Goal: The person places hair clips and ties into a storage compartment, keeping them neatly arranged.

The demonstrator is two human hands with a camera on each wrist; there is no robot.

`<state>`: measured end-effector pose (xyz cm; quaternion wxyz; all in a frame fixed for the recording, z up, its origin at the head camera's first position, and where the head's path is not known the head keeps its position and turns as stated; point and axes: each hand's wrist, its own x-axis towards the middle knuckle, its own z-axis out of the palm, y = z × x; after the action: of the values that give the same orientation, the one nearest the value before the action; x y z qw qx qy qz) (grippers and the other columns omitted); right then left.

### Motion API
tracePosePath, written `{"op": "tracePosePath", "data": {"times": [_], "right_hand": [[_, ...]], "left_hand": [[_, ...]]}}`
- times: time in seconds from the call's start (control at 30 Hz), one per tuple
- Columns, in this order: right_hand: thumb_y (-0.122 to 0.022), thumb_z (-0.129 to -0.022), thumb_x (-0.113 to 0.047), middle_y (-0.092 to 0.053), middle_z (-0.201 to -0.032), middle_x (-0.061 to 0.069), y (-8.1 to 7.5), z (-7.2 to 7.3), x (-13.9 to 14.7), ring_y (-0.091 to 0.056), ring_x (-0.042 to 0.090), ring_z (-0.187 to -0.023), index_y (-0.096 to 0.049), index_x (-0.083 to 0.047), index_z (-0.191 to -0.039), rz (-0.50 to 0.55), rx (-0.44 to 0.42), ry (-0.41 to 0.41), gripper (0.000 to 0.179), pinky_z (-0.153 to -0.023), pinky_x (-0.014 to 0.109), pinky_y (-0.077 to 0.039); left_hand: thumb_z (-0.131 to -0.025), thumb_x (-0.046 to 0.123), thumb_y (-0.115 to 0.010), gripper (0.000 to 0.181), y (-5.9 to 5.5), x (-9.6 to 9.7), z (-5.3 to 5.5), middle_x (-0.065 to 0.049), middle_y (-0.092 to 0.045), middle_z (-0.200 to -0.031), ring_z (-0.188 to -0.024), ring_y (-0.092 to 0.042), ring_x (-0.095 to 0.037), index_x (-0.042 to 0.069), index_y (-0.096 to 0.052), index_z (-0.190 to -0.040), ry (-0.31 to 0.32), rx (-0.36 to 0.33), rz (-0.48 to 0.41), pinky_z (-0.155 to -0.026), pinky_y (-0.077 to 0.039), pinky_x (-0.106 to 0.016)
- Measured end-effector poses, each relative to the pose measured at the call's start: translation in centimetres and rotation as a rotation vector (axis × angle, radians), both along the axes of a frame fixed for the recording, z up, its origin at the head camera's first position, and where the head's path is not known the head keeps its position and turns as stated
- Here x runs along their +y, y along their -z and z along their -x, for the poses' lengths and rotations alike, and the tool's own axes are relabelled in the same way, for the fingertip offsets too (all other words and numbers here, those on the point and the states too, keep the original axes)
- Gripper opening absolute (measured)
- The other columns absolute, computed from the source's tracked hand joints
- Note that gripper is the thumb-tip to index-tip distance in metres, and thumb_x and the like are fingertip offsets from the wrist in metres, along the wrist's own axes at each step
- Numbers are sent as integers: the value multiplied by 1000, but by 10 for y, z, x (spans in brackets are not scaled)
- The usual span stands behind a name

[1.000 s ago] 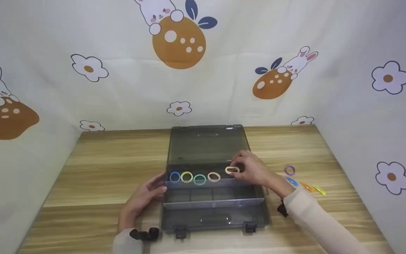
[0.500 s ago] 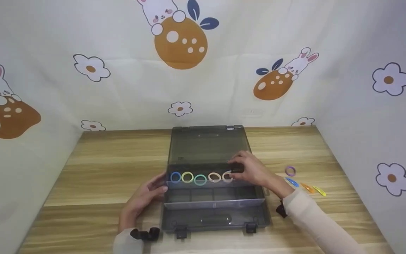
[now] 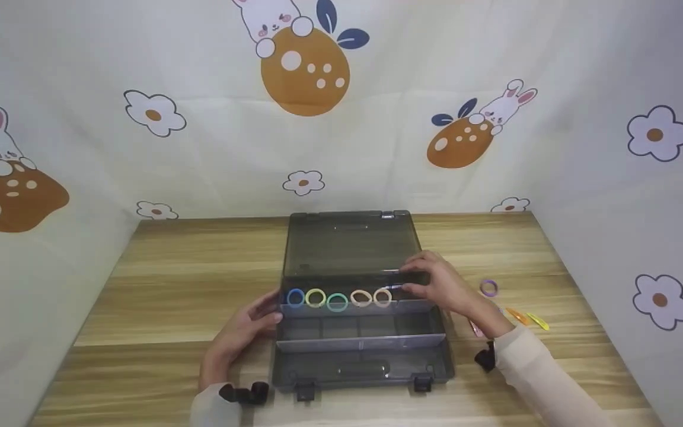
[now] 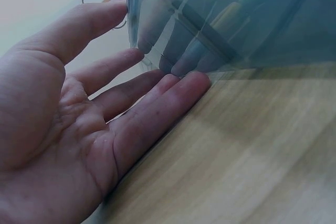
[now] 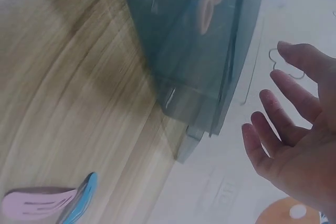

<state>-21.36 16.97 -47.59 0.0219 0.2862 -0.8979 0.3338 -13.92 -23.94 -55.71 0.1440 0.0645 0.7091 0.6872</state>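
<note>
An open smoky-grey plastic organizer box (image 3: 318, 370) lies on the table, lid folded back. In its rear compartment stands a row of hair ties: blue (image 3: 289, 298), yellow (image 3: 315, 289), green (image 3: 337, 294) and two peach ones, the last (image 3: 382, 289) nearest the right hand. My left hand (image 3: 241, 326) rests beside the box, its extended fingertips (image 4: 197, 81) right at the left wall. Above the compartment's right end my right hand (image 3: 445, 287) has its fingers spread, with nothing between them; the right wrist view shows this hand (image 5: 304, 135) apart from the box wall.
To the right of the box lie a purple hair tie (image 3: 488, 280) and snap hair clips: orange (image 3: 516, 315), yellow (image 3: 537, 321), pink (image 5: 37, 205) and blue (image 5: 81, 203). A patterned curtain (image 3: 217, 148) borders the table behind.
My right hand has set the second peach hair tie at the right end of the row, let go of it and drawn back to the right. The left hand stays put.
</note>
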Motion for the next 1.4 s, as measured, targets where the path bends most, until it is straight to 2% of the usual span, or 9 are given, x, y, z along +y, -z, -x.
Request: {"op": "tracePosePath", "data": {"times": [0.1, 0.23, 0.43, 0.8, 0.93, 1.17, 1.4], "right_hand": [[-80, -84, -13, -65, -119, 14, 1, -1, 6, -58, 35, -117, -74, -4, -109, 12, -7, 23, 27, -102, 54, -47], [-80, -83, -12, -65, -120, 15, 2, -1, 15, -59, 35, -118, -74, -3, -109, 13, -17, 53, 29, -103, 53, -48], [-80, -84, -12, -65, -120, 15, 7, -1, 30, -59, 35, -116, -73, -3, -110, 30, -27, 81, 29, -91, 46, -51], [-80, -84, -11, -66, -120, 14, 12, 0, 55, -60, 36, -115, -73, -4, -112, 27, -47, 125, 30, -90, 53, -52], [-79, -84, -7, -67, -120, 15, 13, -2, 64, -59, 36, -115, -74, -3, -108, 12, -36, 141, 25, -92, 55, -52], [-75, -84, 2, -66, -120, 19, 13, -3, 82, -56, 41, -115, -74, -1, -102, 8, -48, 148, 19, -91, 59, -51], [-76, -82, 3, -68, -118, 19, 15, 1, 98, -57, 41, -114, -74, 1, -103, 20, -68, 186, 21, -91, 61, -53]], "left_hand": [[-97, 16, -65, 72, -1, 0, -1, -29, -34, -158, -135, -51, -29, -3, -26, -156, 0, -4, -3, -97, -54, -28], [-97, 16, -65, 73, -1, 0, -1, -29, -34, -158, -138, -49, -31, -3, -27, -156, -7, -8, -8, -98, -53, -28], [-97, 16, -65, 73, 0, 1, -1, -29, -35, -158, -140, -45, -36, -3, -27, -156, -16, -9, -6, -99, -53, -28], [-97, 14, -64, 71, -1, 1, 0, -28, -37, -156, -143, -41, -40, -3, -28, -155, -19, 0, 4, -100, -51, -24], [-97, 14, -64, 70, -2, 1, -1, -28, -38, -156, -141, -45, -35, -2, -29, -155, -20, 6, 19, -98, -52, -25], [-98, 16, -64, 70, -3, 0, -1, -30, -36, -156, -132, -54, -19, -4, -28, -155, -8, 14, 14, -96, -54, -26], [-98, 15, -64, 71, -3, 0, 0, -30, -37, -156, -131, -56, -22, -3, -27, -155, 2, 6, -4, -97, -54, -28]]}}
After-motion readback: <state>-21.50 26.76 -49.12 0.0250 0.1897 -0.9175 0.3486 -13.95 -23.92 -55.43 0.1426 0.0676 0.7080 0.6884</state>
